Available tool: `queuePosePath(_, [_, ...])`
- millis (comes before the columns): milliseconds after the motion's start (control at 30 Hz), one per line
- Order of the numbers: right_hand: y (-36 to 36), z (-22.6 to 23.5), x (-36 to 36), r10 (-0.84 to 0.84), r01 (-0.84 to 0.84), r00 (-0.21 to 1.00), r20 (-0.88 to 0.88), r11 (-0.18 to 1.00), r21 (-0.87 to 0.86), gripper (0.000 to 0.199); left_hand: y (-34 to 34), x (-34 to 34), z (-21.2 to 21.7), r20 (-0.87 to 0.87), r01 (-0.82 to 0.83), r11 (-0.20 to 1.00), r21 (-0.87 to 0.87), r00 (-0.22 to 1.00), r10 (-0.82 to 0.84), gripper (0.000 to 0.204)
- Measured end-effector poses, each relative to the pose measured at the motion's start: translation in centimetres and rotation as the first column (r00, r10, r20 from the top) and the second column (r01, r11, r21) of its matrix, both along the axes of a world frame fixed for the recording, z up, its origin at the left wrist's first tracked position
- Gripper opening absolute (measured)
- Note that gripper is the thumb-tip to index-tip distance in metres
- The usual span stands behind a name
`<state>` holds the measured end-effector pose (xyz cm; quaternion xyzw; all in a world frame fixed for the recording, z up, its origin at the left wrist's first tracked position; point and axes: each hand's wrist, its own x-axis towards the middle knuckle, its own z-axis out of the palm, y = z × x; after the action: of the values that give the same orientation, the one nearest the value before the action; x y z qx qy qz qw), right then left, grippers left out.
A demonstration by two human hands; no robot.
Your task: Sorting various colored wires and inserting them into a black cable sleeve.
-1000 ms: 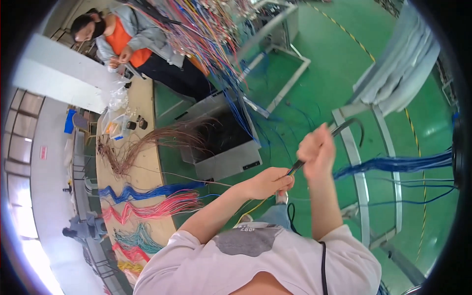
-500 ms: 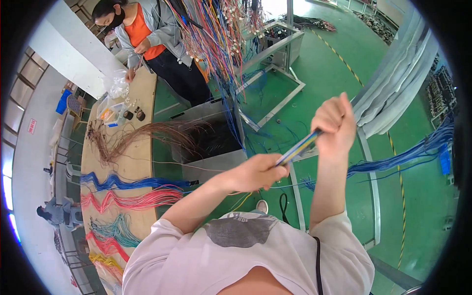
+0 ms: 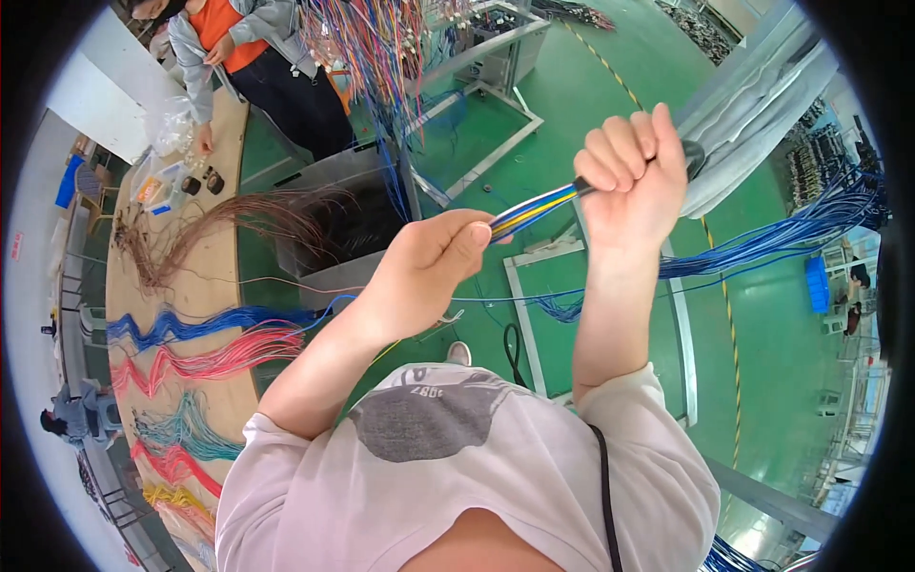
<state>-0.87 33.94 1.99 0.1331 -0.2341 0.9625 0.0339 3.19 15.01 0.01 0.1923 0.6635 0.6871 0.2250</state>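
Note:
A short bundle of blue, yellow and white wires (image 3: 534, 210) runs between my two hands, held up in front of my chest. My left hand (image 3: 429, 272) pinches the bundle's lower left end. My right hand (image 3: 634, 176) is a fist around the upper right end, where the wires pass into black sleeving or tape (image 3: 691, 157) that sticks out past my fingers. A thin blue wire (image 3: 534, 297) trails below my hands toward the hanging blue wires at the right.
A wooden bench (image 3: 205, 286) at my left carries brown, blue, pink and teal wire bundles. Another person (image 3: 253, 57) in an orange vest works at its far end. Coloured wires hang from a rack (image 3: 372, 48) above a grey bin (image 3: 343, 219); metal frames stand on green floor.
Both hands have risen and come nearer the camera with the bundle. The view has tilted, so the bench and the other person now sit further up and left.

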Motion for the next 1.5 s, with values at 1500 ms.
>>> queuePosePath(1500, [-7.1, 0.2, 0.0, 0.238, -0.395, 0.87, 0.432, 0.862, 0.319, 0.034, -0.5, -0.6, -2.5, -0.089, -0.115, 0.987, -0.111, 0.99, 0.105, 0.03])
